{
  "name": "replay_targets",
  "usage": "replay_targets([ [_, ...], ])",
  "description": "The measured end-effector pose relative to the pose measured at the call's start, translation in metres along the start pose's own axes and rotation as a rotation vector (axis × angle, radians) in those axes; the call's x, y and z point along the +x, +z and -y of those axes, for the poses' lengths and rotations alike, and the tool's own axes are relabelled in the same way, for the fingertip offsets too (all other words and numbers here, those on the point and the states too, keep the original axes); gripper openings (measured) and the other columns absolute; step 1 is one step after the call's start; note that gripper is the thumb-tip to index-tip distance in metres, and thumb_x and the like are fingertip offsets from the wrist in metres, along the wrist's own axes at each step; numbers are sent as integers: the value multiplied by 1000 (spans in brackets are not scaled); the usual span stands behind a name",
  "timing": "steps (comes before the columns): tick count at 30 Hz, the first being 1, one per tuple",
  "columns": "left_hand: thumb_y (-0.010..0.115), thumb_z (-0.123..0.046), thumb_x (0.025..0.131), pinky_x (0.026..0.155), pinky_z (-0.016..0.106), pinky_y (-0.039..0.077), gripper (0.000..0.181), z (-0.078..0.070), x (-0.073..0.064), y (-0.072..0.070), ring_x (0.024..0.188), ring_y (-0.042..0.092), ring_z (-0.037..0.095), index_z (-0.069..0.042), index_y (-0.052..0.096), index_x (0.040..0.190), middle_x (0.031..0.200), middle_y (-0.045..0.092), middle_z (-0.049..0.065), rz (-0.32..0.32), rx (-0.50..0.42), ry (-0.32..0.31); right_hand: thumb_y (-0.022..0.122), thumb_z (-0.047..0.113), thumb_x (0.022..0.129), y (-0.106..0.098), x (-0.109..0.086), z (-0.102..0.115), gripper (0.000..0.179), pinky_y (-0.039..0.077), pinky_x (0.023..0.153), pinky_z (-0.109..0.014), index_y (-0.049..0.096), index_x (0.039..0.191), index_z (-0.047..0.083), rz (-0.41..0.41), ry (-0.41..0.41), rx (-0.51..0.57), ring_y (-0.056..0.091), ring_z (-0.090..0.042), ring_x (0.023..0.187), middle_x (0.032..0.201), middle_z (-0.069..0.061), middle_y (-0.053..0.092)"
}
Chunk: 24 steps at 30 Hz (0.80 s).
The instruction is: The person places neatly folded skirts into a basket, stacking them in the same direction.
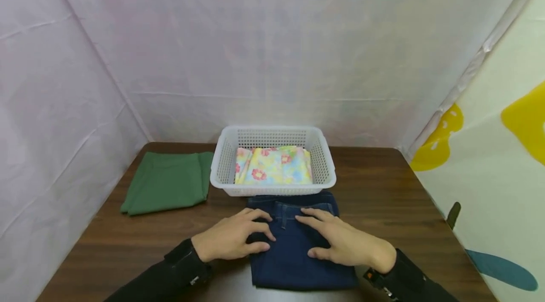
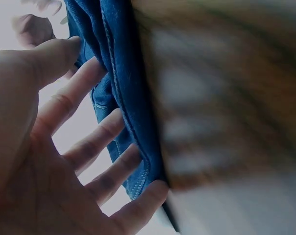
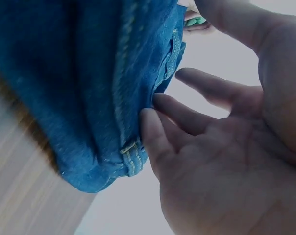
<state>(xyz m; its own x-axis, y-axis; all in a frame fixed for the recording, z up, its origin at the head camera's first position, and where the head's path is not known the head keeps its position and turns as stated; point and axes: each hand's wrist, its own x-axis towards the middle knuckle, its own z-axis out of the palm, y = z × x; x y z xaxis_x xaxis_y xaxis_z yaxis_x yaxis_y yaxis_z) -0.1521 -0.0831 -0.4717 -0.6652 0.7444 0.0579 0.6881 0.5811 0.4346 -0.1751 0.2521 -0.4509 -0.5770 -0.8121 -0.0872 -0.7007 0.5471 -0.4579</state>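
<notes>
A folded pair of dark blue jeans (image 1: 298, 269) lies on the table in front of the basket, its waistband toward the far side. My left hand (image 1: 236, 235) rests at the left edge of the jeans, fingers spread and touching the denim. On the right part of the waistband area lies my right hand (image 1: 340, 240), its fingers extended over the cloth. In the left wrist view the fingertips touch the stitched side of the jeans (image 2: 123, 73). The right wrist view shows fingertips against the jeans (image 3: 94, 98) near a belt loop.
A white plastic basket (image 1: 272, 189) stands behind the jeans, holding a folded floral cloth (image 1: 276, 167). To its left is a folded green cloth (image 1: 170, 181). The brown wooden table (image 1: 379, 188) is bordered by white fabric walls (image 1: 264, 56) at the back and left.
</notes>
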Motion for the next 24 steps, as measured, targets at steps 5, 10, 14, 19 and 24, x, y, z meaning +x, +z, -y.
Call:
replay_targets([
  [5, 56, -51, 102, 92, 47, 52, 22, 3, -13, -3, 131, 44, 25, -43, 66, 120, 147, 46, -2, -16, -12, -46, 70, 38, 97, 0, 4, -1, 62, 43, 107, -47, 45, 151, 22, -151, -11, 25, 36, -19, 140, 157, -1, 36],
  [10, 57, -55, 101, 89, 50, 52, 20, 1, -26, -8, 131, 44, 27, -44, 65, 116, 147, 46, -2, -8, -24, -120, 77, 38, 91, 3, -4, -7, 62, 46, 102, -47, 51, 146, 25, -334, 47, 16, 41, -22, 134, 150, -2, 41],
  [14, 60, -58, 97, 91, 52, 51, 24, -2, -31, -8, 134, 41, 33, -42, 65, 115, 149, 43, 5, -19, -82, -208, 81, 40, 87, 8, -16, -16, 75, 53, 90, -41, 44, 150, 25, -392, 150, 118, 50, -26, 123, 144, -8, 43],
  [19, 68, -61, 90, 88, 55, 50, 41, -9, -32, -7, 133, 38, 44, -33, 64, 121, 150, 35, 19, -113, -112, -366, 79, 45, 87, 13, -25, -21, 83, 57, 81, -42, 37, 154, 20, -393, 266, 330, 59, -33, 113, 140, -16, 46],
  [24, 76, -60, 84, 84, 59, 49, 71, -18, -33, -4, 125, 43, 46, -23, 54, 140, 140, 39, 27, -146, -138, -548, 79, 39, 89, 19, -23, -21, 87, 59, 72, -44, 29, 157, 19, -326, 344, 606, 61, -33, 110, 146, -21, 43],
])
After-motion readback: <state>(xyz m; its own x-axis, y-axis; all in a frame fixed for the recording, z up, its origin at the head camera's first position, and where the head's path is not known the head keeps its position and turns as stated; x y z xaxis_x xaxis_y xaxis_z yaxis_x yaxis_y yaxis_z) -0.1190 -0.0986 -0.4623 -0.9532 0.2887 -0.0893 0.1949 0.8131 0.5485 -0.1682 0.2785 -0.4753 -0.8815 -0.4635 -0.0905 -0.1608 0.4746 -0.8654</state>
